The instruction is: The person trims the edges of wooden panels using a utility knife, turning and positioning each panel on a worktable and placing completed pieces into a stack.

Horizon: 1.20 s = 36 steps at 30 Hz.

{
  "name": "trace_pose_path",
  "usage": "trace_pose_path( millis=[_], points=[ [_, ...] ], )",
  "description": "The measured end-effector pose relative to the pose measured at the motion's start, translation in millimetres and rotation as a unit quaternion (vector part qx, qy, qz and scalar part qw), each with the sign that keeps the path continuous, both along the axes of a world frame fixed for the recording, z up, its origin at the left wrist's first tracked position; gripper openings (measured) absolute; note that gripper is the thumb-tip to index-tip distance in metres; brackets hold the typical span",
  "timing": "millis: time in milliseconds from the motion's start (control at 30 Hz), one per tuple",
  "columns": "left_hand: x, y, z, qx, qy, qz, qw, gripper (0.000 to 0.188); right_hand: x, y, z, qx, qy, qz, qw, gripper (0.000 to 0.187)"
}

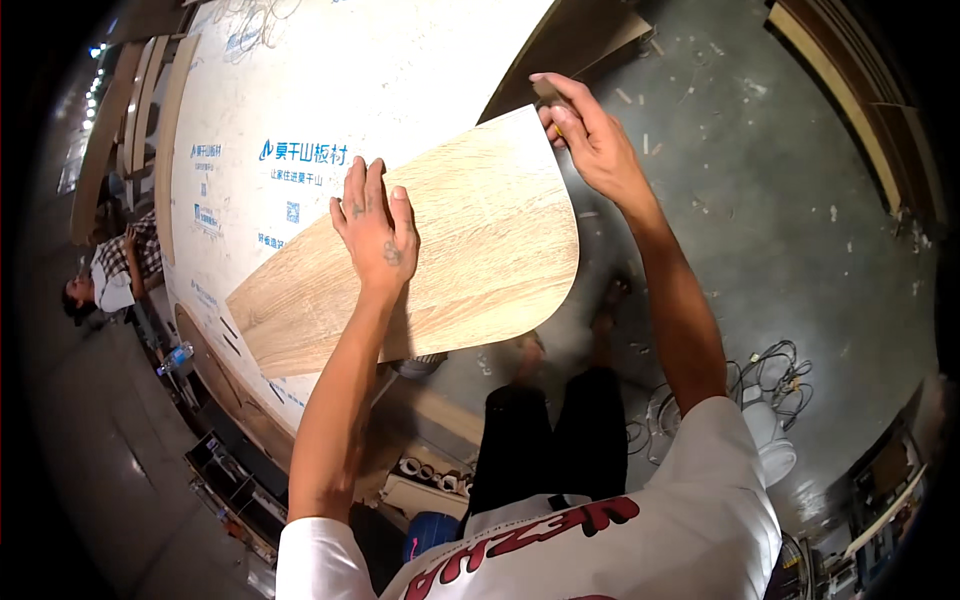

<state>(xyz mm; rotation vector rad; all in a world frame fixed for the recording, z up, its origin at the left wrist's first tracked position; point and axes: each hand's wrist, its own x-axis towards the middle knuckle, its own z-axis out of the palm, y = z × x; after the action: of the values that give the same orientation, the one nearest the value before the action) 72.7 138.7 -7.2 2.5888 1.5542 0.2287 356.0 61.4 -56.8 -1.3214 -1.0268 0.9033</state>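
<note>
The panel (490, 240), wood-grained and with a rounded corner, is lying across the right edge of the white sheet (400, 70); its narrower end is resting on the sheet, while its wide, rounded end is sticking out past that edge, above the floor (720, 240). The left hand (378, 235) is lying flat on the panel's upper face, near its far long edge, with the thumb standing apart from the fingers; it is pinching nothing. The right hand (597, 150) is curling at the panel's far corner, beyond the sheet's right edge. Its grip is narrow, closing around a small tool (546, 92) with a yellow bit showing below; the fingers are covering too much of it to tell its kind.

A thin cord (262, 20) is looping over the sheet's far end. Along the sheet's left edge, wood strips (178, 150) are running lengthwise, and beyond them another person (125, 265) in a checked garment is appearing. A bottle (175, 358) is showing outside the sheet's near left corner. To the right, cables (780, 380) are tangling on the floor, and long boards (840, 100) are lying farther off.
</note>
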Motion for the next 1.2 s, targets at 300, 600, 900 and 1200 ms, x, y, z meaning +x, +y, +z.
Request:
trace_pose_path(
  millis=[300,600,900,1200],
  points=[
    [5,0,-5,-0.005,-0.002,-0.001,1.0,0.051,2,13,-5,0.08,-0.067,-0.031,0.994,0.027],
    [-2,2,-7,0.009,-0.007,-0.002,1.0,0.05,1,14,-8,0.092,-0.041,-0.002,0.995,0.027],
    [1,2,-9,0.013,-0.006,-0.003,1.0,0.048,7,9,-13,0.115,-0.13,-0.008,0.985,0.031],
    [-3,0,-6,0.01,-0.002,0.004,1.0,0.049,-22,-113,-13,0.095,-0.293,0.044,0.95,0.04]
  ],
)
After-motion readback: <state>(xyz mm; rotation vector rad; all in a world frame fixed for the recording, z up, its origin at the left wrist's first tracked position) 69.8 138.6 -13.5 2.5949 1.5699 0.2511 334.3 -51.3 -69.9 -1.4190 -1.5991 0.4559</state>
